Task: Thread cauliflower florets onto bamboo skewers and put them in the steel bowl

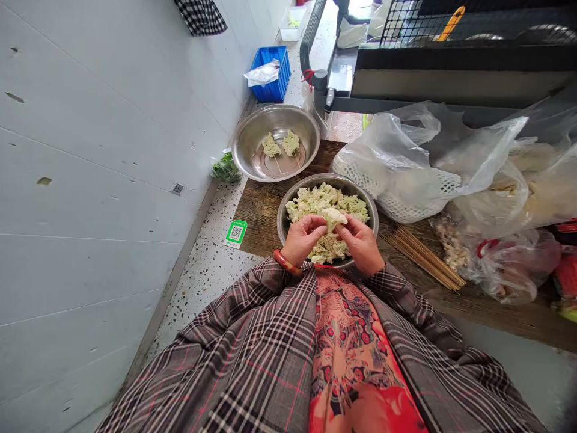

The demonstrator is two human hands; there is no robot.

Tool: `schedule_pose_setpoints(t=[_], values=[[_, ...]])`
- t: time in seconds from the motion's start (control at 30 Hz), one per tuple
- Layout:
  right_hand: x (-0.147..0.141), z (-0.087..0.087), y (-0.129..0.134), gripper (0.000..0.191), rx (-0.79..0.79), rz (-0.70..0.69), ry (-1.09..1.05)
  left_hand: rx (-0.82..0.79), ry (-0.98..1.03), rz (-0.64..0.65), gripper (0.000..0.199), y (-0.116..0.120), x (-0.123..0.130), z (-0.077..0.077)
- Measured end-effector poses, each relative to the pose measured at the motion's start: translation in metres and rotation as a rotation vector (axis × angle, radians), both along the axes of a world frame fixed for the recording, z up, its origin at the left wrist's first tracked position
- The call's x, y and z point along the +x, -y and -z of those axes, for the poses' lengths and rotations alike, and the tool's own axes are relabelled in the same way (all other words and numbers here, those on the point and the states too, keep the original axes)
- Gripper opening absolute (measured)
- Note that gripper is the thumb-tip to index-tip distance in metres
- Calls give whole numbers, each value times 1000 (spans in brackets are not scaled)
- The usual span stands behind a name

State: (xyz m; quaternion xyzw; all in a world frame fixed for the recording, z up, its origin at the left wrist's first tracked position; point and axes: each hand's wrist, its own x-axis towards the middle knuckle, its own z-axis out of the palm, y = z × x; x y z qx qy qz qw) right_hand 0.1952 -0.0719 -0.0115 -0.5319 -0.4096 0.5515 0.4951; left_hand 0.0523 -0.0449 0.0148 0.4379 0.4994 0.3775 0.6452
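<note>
Both hands hold one pale cauliflower floret [333,218] over a steel bowl [282,224] filled with cauliflower pieces [322,195]. My left hand [303,239], with a red-brown bangle at the wrist, pinches the floret from the left. From the other side, my right hand [361,242] grips it with thumb and fingers. Behind, a larger steel basin [243,147] contains two cauliflower pieces on thin sticks [280,145]. A bundle of wooden skewers [424,255] lies on the dark wooden board to the right of the bowl.
Plastic bags [392,144] with a white perforated basket crowd the right side, beside more bagged food [509,264]. A blue crate [282,75] stands at the back. Bagged greens [226,167] and a green code card [235,233] lie left, near the wall.
</note>
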Motion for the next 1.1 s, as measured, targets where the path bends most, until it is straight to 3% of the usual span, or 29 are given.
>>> schedule_pose_setpoints(t=[0.1,0.2,0.4,0.5,0.63,0.77,0.93,1.03,1.1], values=[[2,6,0,47,-8,-4,-7,-59,32,10,25,-1,-3,-1],[2,9,0,45,26,-20,34,-93,51,46,41,-4,-5,-4],[6,8,0,39,153,-41,403,-50,36,121,65,-9,-9,-3],[8,7,1,39,195,-69,463,-44,37,185,58,-9,-10,1],[20,9,5,45,128,-115,294,-148,80,146,46,-11,-11,6],[47,9,14,44,61,42,271,-315,206,25,39,-15,-15,8],[67,-1,23,41,32,126,277,-420,346,-3,29,-19,-16,6],[80,12,29,42,12,133,319,-493,413,-5,24,-21,-15,2],[95,37,38,43,-16,154,435,-526,423,7,24,-22,-15,-1]])
